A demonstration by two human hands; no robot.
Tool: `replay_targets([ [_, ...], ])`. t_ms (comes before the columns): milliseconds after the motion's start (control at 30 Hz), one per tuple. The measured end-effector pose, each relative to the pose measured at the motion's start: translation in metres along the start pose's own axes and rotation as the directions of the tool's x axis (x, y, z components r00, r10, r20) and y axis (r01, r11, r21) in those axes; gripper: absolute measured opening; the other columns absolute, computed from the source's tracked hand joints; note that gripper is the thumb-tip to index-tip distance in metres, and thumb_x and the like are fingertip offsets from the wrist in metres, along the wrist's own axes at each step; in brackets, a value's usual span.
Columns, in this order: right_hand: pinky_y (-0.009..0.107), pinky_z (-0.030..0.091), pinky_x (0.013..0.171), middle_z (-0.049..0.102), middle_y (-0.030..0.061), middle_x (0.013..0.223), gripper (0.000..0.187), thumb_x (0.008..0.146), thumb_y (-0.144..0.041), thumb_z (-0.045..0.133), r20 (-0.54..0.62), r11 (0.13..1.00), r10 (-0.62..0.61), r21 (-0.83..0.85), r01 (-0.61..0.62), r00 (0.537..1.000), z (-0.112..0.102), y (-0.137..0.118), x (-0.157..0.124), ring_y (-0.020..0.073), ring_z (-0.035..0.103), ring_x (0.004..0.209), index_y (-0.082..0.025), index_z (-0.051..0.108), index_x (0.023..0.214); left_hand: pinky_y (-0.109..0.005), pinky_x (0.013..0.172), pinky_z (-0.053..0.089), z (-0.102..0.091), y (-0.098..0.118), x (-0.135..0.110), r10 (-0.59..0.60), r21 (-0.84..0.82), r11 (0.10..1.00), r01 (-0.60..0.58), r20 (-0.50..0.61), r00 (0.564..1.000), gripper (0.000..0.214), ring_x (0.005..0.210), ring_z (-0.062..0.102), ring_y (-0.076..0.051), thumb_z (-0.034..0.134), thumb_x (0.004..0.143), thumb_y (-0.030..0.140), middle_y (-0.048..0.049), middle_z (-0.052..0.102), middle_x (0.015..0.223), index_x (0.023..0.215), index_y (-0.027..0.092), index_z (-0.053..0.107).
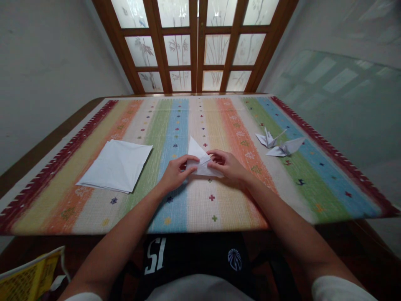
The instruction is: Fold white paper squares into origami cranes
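My left hand (178, 173) and my right hand (226, 166) meet at the table's middle, both pinching a partly folded sheet of white paper (198, 161). One pointed flap of it stands up between my thumbs. To the left lies a stack of white square paper sheets (115, 165), out of reach of my fingers. Two finished paper cranes, a folded white crane (267, 139) and a second one (286, 147), lie together to the right of my right hand, not touching it.
A striped multicoloured woven cloth (200, 121) covers the wooden table, with a dark red border along both long sides. Frosted glass doors in a wooden frame (194, 46) stand behind the table. A yellow printed booklet (29, 278) sits low at the left, beside my lap.
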State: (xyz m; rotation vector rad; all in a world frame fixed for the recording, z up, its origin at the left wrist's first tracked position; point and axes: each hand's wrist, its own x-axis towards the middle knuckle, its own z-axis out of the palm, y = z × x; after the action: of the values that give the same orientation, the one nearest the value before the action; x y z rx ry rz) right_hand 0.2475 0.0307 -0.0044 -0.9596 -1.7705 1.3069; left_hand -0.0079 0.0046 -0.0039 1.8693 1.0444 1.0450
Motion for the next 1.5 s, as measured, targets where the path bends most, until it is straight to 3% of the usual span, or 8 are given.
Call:
replay_targets([
  [133,0.03,0.055,0.076,0.074,0.0062,0.112,0.057,0.082,-0.038,0.086,0.012,0.984,-0.003,0.18,0.001,1.0,0.002,-0.001,0.001,0.0195,0.069,0.092,-0.025,0.066,0.134,-0.03,0.081,0.059,0.0,0.002,-0.001,0.022,-0.039,0.999,-0.021,0.037,0.999,0.036,0.095,0.072,-0.019,0.073,0.095,0.033,-0.0101,0.075,0.124,0.129,0.021,0.072],
  [233,0.029,0.054,0.071,0.075,0.0073,0.111,0.048,0.087,-0.042,0.082,0.08,0.966,0.044,0.25,-0.063,0.996,0.005,0.0,0.0,0.0193,0.069,0.089,-0.024,0.07,0.129,-0.031,0.081,0.06,0.002,0.002,-0.002,0.016,-0.045,0.999,-0.013,0.07,0.997,0.044,0.096,0.072,-0.02,0.071,0.097,0.031,-0.0105,0.073,0.124,0.14,0.023,0.063],
  [433,0.026,0.054,0.065,0.075,0.0057,0.108,0.038,0.085,-0.042,0.085,0.065,0.957,0.099,0.268,-0.113,0.993,0.012,-0.001,-0.002,0.0163,0.068,0.081,-0.022,0.073,0.114,-0.049,0.106,0.057,0.009,-0.006,-0.003,0.176,0.27,0.948,-0.167,-0.011,0.984,0.046,0.128,0.061,-0.028,0.075,0.097,0.027,-0.0124,0.06,0.144,0.14,0.028,0.06],
  [533,0.025,0.056,0.06,0.074,0.0056,0.111,0.038,0.086,-0.05,0.085,0.087,0.95,0.113,0.283,-0.133,0.99,0.015,-0.004,-0.003,0.0153,0.068,0.077,-0.023,0.071,0.11,-0.055,0.113,0.053,0.01,-0.006,-0.003,0.26,0.379,0.897,-0.229,-0.031,0.965,0.046,0.13,0.059,-0.029,0.076,0.098,0.027,-0.0126,0.054,0.147,0.141,0.029,0.06],
  [733,0.024,0.057,0.059,0.071,0.0052,0.105,0.044,0.085,-0.06,0.084,0.077,0.956,0.109,0.266,-0.126,0.991,0.02,-0.008,-0.005,0.0176,0.069,0.083,-0.023,0.067,0.103,-0.042,0.099,0.063,0.012,0.0,-0.007,0.274,0.34,0.893,-0.294,0.108,0.956,0.047,0.127,0.062,-0.025,0.069,0.103,0.026,-0.0112,0.056,0.141,0.148,0.03,0.054],
  [1067,0.024,0.054,0.056,0.066,0.0015,0.093,0.051,0.086,-0.069,0.082,0.109,0.952,0.08,0.287,-0.108,0.991,0.017,-0.008,-0.002,0.0143,0.062,0.072,-0.023,0.065,0.1,-0.033,0.089,0.067,0.015,0.004,-0.009,0.316,0.229,0.916,-0.33,0.095,0.944,0.049,0.112,0.067,-0.019,0.064,0.107,0.026,-0.0112,0.057,0.14,0.154,0.031,0.052],
  [1333,0.024,0.056,0.055,0.068,0.0018,0.091,0.037,0.088,-0.056,0.082,0.019,0.972,0.101,0.212,-0.103,0.995,0.02,-0.015,-0.006,0.0169,0.068,0.076,-0.024,0.064,0.093,-0.037,0.088,0.07,0.014,0.007,-0.01,0.372,0.362,0.85,-0.383,0.104,0.922,0.041,0.107,0.071,-0.019,0.063,0.108,0.03,-0.0111,0.051,0.143,0.148,0.031,0.056],
  [1500,0.022,0.055,0.05,0.071,0.0036,0.103,0.034,0.088,-0.051,0.083,0.006,0.985,0.059,0.159,-0.059,0.998,0.019,-0.022,-0.01,0.0158,0.07,0.075,-0.024,0.068,0.102,-0.031,0.078,0.07,0.016,0.009,-0.013,0.402,0.445,0.801,-0.4,0.094,0.911,0.033,0.111,0.072,-0.02,0.063,0.108,0.032,-0.0112,0.051,0.144,0.141,0.028,0.056],
])
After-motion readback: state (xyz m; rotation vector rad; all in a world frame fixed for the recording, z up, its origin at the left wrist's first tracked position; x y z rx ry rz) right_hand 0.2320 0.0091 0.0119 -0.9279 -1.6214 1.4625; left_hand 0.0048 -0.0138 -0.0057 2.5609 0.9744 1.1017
